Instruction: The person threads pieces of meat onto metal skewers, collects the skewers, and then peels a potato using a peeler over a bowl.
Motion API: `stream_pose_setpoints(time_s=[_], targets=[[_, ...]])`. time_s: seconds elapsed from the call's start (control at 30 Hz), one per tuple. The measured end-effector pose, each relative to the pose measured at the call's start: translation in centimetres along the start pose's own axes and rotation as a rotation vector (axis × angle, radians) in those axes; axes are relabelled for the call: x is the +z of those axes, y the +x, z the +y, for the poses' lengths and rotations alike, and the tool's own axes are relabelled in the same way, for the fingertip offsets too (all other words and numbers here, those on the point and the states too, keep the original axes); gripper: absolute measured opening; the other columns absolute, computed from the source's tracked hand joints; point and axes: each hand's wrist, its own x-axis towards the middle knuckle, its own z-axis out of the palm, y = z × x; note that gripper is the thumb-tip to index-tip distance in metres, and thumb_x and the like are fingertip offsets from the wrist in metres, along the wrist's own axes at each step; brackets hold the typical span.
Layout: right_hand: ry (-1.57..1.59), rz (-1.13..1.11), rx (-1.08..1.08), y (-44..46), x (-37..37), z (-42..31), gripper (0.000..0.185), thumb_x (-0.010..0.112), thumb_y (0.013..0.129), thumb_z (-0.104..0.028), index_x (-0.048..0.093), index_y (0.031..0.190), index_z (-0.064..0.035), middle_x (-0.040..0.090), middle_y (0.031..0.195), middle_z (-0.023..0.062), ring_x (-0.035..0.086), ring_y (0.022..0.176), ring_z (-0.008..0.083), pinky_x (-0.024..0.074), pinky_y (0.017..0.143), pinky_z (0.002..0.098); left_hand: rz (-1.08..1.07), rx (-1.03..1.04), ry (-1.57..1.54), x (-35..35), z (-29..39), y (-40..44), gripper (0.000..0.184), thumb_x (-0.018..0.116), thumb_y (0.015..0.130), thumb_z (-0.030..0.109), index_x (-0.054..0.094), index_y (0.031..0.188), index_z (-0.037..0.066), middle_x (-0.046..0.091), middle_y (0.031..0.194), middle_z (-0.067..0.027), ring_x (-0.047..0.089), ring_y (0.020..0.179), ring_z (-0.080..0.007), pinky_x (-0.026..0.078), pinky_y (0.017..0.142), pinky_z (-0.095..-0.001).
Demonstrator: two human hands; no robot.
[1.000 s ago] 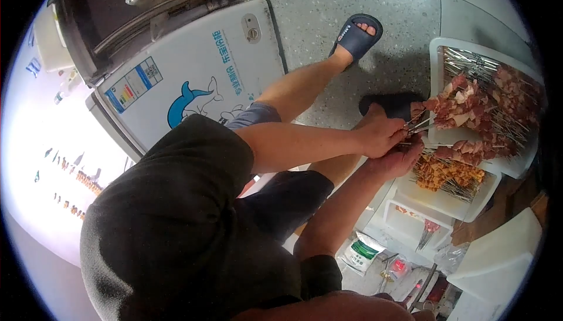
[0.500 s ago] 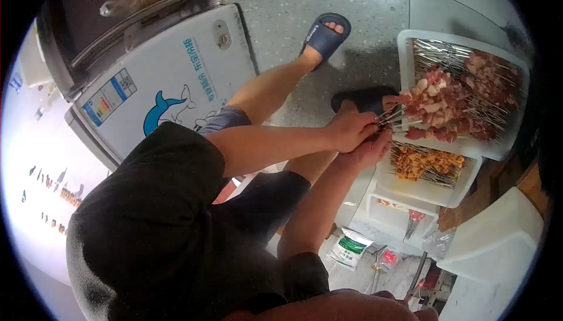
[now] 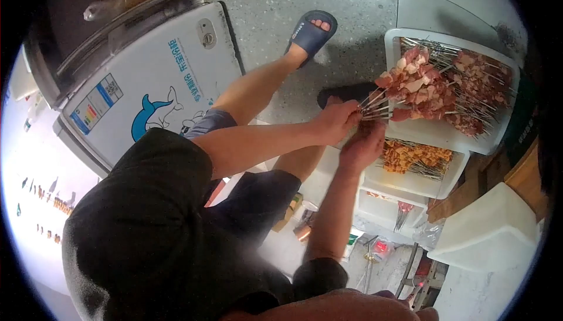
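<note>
A bundle of raw meat skewers is held over the near edge of one large white tray, right of centre in the frame. At least five metal ends can be made out; the full number cannot be told. The meat is pink to dark red, with paler, fatty pieces, packed in uneven chunks and fanned out from the gathered ends.

The metal ends are pinched between the curled fingers of the left hand. The right hand is cupped just below, its fingers bent up by the same ends; whether they are closed on any cannot be told.

Many more meat skewers are piled in the large tray, too overlapped to be counted. Below it, orange-coated skewers are heaped in a second white tray. Under that, a few skewers are seen in a third, smaller white container. One white tub is tilted at the lower right.

Two dark slippers are seen, one at upper centre and one partly hidden behind the left hand. At upper left, one white appliance door is marked with a blue sea animal.
</note>
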Motion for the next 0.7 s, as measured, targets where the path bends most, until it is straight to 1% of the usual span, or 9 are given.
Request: stream_pose_setpoints(time_s=[0.07, 0.13, 0.17, 0.2, 0.27, 0.33, 0.43, 0.53, 0.7], targets=[[-0.348, 0.108, -0.072, 2.3, -2.1, -2.5, 0.031, 0.050, 0.095, -0.019, 0.058, 0.116, 0.0024, 0.064, 0.109, 0.0133, 0.061, 0.095, 0.0229, 0.0481, 0.083, 0.0338, 0.007, 0.006, -0.013, -0.5, 0.0, 0.0, 0.017, 0.049, 0.092, 0.019, 0.052, 0.100, 0.004, 0.059, 0.089, -0.0213, 0.058, 0.087, -0.0429, 0.045, 0.071, -0.0464], [-1.014, 0.161, -0.428, 7.6, -7.2, -5.7, 0.033, 0.054, 0.094, -0.020, 0.060, 0.114, 0.0052, 0.065, 0.107, 0.0151, 0.062, 0.093, 0.0212, 0.0482, 0.083, 0.0331, 0.001, -0.019, -0.049, -1.1, 0.0, 0.3, 0.018, 0.049, 0.093, 0.020, 0.051, 0.100, 0.004, 0.059, 0.087, -0.0207, 0.058, 0.085, -0.0419, 0.045, 0.070, -0.0450], [-1.247, 0.205, -0.511, 10.4, -8.7, -8.2, 0.031, 0.055, 0.093, -0.020, 0.062, 0.112, 0.0036, 0.066, 0.105, 0.0171, 0.063, 0.093, 0.0236, 0.0482, 0.083, 0.0334, 0.003, -0.026, -0.057, -1.4, 0.1, 0.4, 0.018, 0.049, 0.093, 0.020, 0.051, 0.100, 0.004, 0.059, 0.087, -0.0204, 0.058, 0.085, -0.0414, 0.045, 0.070, -0.0444], [-1.326, 0.230, -0.501, 13.4, -10.3, -10.4, 0.031, 0.056, 0.091, -0.019, 0.062, 0.113, 0.0008, 0.065, 0.107, 0.0180, 0.063, 0.094, 0.0284, 0.0482, 0.083, 0.0367, 0.005, -0.036, -0.066, -1.8, 0.5, 0.4, 0.018, 0.049, 0.093, 0.021, 0.051, 0.100, 0.004, 0.059, 0.086, -0.0202, 0.058, 0.084, -0.0408, 0.045, 0.070, -0.0437], [-1.606, 0.106, -1.012, 18.3, -11.0, -15.2, 0.033, 0.059, 0.088, -0.021, 0.061, 0.111, 0.0022, 0.065, 0.104, 0.0189, 0.063, 0.095, 0.0346, 0.0488, 0.084, 0.0393, -0.002, -0.051, -0.076, -2.3, 1.0, 0.3, 0.018, 0.049, 0.094, 0.021, 0.051, 0.100, 0.005, 0.059, 0.086, -0.0200, 0.058, 0.083, -0.0403, 0.045, 0.070, -0.0430], [-1.850, -0.201, -1.043, 20.6, -9.6, -19.5, 0.030, 0.057, 0.086, -0.014, 0.060, 0.112, 0.0004, 0.063, 0.109, 0.0182, 0.060, 0.101, 0.0363, 0.0481, 0.085, 0.0402, -0.022, -0.064, -0.074, -2.7, 1.2, 0.4, 0.018, 0.048, 0.094, 0.022, 0.051, 0.100, 0.005, 0.059, 0.085, -0.0201, 0.057, 0.082, -0.0404, 0.045, 0.070, -0.0428], [-2.086, -0.259, -1.380, 24.3, -9.0, -21.7, 0.032, 0.056, 0.084, -0.011, 0.058, 0.115, -0.0032, 0.059, 0.117, 0.0161, 0.056, 0.108, 0.0342, 0.0454, 0.089, 0.0410, 0.005, -0.026, -0.094, -2.5, 0.9, 0.3, 0.018, 0.049, 0.094, 0.022, 0.051, 0.099, 0.006, 0.059, 0.084, -0.0195, 0.057, 0.081, -0.0404, 0.045, 0.068, -0.0430], [-2.272, -0.256, -1.073, 26.5, -9.8, -22.0, 0.035, 0.057, 0.083, -0.011, 0.056, 0.118, -0.0061, 0.055, 0.123, 0.0145, 0.050, 0.115, 0.0320, 0.0413, 0.095, 0.0406, 0.043, -0.037, -0.012, -2.0, 0.3, 0.3, 0.017, 0.050, 0.093, 0.022, 0.051, 0.099, 0.006, 0.058, 0.083, -0.0192, 0.057, 0.079, -0.0403, 0.045, 0.067, -0.0433], [-2.306, -0.367, -1.031, 27.6, -11.9, -21.4, 0.037, 0.054, 0.085, -0.015, 0.053, 0.122, -0.0084, 0.056, 0.121, 0.0106, 0.048, 0.118, 0.0292, 0.0385, 0.099, 0.0411, 0.054, -0.020, -0.088, -1.8, 0.0, 0.4, 0.016, 0.050, 0.093, 0.021, 0.051, 0.098, 0.005, 0.057, 0.082, -0.0191, 0.057, 0.080, -0.0410, 0.044, 0.066, -0.0443]])
